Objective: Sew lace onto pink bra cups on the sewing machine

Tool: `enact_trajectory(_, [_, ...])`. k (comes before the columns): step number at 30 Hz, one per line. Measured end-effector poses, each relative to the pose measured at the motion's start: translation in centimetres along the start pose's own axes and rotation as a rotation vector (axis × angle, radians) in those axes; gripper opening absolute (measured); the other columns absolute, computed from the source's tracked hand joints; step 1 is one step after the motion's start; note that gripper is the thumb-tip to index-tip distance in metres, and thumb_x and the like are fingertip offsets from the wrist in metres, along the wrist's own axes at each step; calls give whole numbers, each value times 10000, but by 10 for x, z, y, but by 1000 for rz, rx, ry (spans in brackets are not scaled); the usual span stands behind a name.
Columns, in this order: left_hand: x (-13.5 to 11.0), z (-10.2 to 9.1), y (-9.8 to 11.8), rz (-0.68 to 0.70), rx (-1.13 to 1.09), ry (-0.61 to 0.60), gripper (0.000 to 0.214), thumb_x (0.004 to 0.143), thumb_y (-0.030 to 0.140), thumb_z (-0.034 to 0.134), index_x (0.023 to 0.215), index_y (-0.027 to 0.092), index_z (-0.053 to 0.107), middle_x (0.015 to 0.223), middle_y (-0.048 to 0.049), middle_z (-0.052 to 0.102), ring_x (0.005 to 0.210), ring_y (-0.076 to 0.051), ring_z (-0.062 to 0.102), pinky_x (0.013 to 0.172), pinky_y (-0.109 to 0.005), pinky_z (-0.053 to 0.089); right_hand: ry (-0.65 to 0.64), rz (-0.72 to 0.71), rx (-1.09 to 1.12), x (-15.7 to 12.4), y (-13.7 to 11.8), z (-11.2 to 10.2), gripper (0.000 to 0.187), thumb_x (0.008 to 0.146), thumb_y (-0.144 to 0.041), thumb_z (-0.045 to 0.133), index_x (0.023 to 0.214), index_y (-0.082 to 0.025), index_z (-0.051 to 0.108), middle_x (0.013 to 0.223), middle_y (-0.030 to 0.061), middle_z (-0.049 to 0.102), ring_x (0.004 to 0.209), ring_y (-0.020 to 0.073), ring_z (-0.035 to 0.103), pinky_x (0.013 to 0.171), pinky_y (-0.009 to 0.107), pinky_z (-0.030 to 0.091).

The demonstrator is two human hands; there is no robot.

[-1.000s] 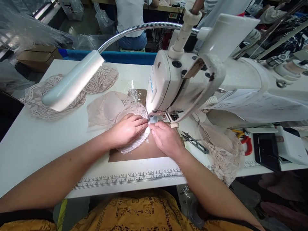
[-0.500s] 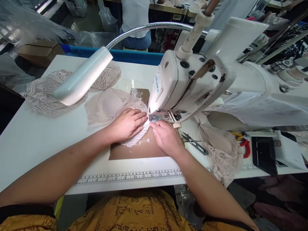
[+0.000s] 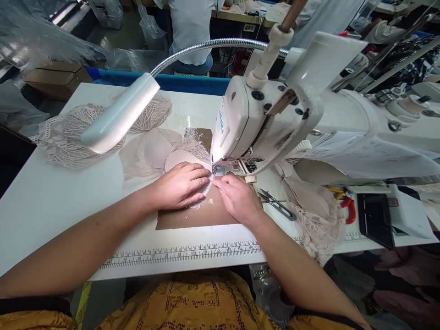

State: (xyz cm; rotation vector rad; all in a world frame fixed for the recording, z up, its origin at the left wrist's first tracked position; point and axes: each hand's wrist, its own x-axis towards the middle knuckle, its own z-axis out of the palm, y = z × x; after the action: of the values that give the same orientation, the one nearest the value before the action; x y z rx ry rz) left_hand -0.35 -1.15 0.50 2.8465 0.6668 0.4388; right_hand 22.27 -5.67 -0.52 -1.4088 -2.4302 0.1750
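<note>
A pale pink lace bra cup (image 3: 177, 158) lies under the needle end of a white sewing machine (image 3: 233, 123). My left hand (image 3: 182, 187) rests flat on it, fingers stretched toward the needle and covering much of the lace. On the near side of the presser foot, my right hand (image 3: 237, 197) has thumb and forefinger pinched at the lace edge. Its other fingers curl over a brown sheet (image 3: 189, 221) on the table. Sheer fabric (image 3: 137, 153) joined to the cup spreads out to the left. The fingertips partly hide the stitching spot.
Lace pieces (image 3: 74, 137) lie at the left under a lamp (image 3: 120, 114). Thread snips (image 3: 277, 205), more lace fabric (image 3: 316, 215), red-handled scissors (image 3: 349, 211) and a black device (image 3: 374, 217) are at the right. A ruler strip (image 3: 192, 253) runs along the front edge.
The lace cup has turned under my left hand: more smooth cup shows beyond the fingers, and less lace shows below them. My right hand stays close to the needle. The view has shifted slightly.
</note>
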Motion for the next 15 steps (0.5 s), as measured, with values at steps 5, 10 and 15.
enact_trajectory(5, [0,0,2,-43,117,-18,267,976,277,444,1018,135,666,980,-129,668,857,-231,593,747,-367,478,26,20,18,-1,0,1,336,902,-115,447,1107,-184,704,948,69,683,833,191,583,723,293,445])
enact_trajectory(10, [2,0,2,-121,135,28,297,977,233,416,795,148,635,754,-79,624,721,-194,540,649,-322,428,17,54,39,0,0,1,319,896,-111,453,1041,-194,724,930,68,674,830,194,577,709,295,444])
enact_trajectory(15, [2,-4,1,-161,-60,54,249,959,219,433,795,153,608,758,-61,630,728,-181,539,668,-296,444,1,37,17,0,-1,0,343,890,-110,452,1093,-200,714,931,64,659,800,190,550,692,296,420])
